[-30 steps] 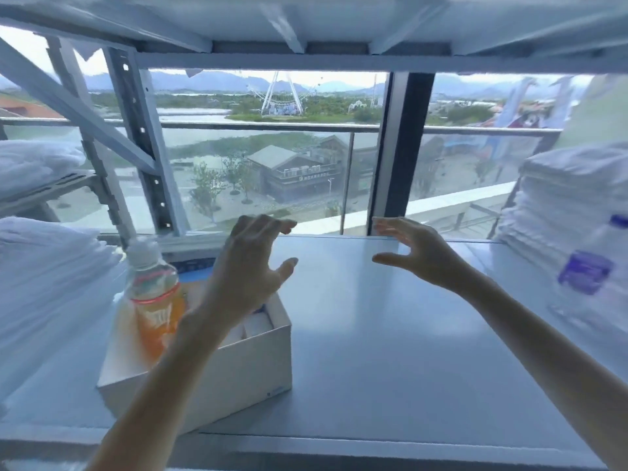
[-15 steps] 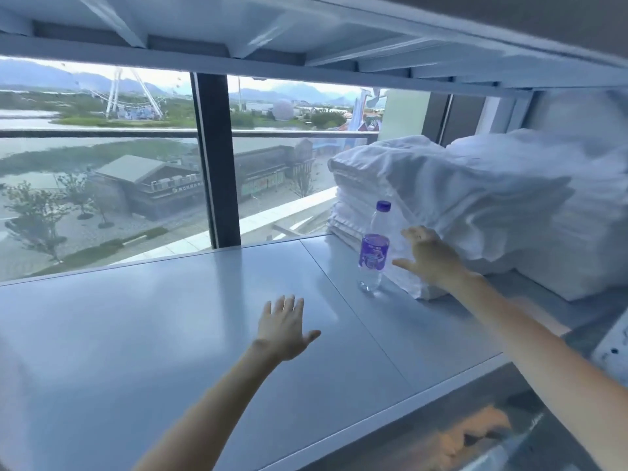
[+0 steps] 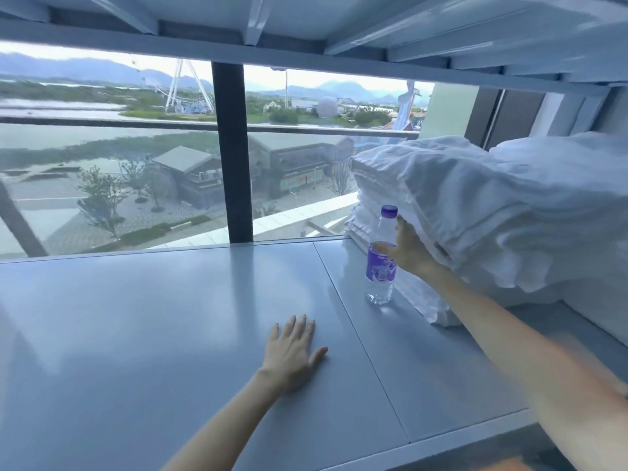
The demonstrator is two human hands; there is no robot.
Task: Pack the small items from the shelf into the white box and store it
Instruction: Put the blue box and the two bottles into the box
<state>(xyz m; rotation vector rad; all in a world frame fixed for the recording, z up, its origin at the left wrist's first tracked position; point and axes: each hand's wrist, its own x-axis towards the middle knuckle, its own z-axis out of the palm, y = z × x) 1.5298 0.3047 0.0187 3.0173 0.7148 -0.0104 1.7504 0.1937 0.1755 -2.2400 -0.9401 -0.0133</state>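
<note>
A clear water bottle [image 3: 380,266] with a purple cap and purple label stands upright on the grey shelf [image 3: 170,317], right against a stack of folded white linen. My right hand [image 3: 407,249] is round the bottle's upper body: the thumb lies across its front above the label and the fingers reach behind it. My left hand [image 3: 292,351] lies flat on the shelf with fingers spread, well to the front left of the bottle. The white box is out of view.
Stacks of folded white linen [image 3: 492,212] fill the right side of the shelf. A shelf board [image 3: 306,25] runs low overhead. Behind the shelf is a window with a dark upright post [image 3: 232,158]. The shelf's front edge [image 3: 475,433] runs diagonally at the lower right.
The view has swung right, away from the white box and the orange bottle. My right hand went from beside the water bottle onto it. My left hand came down flat on the shelf.
</note>
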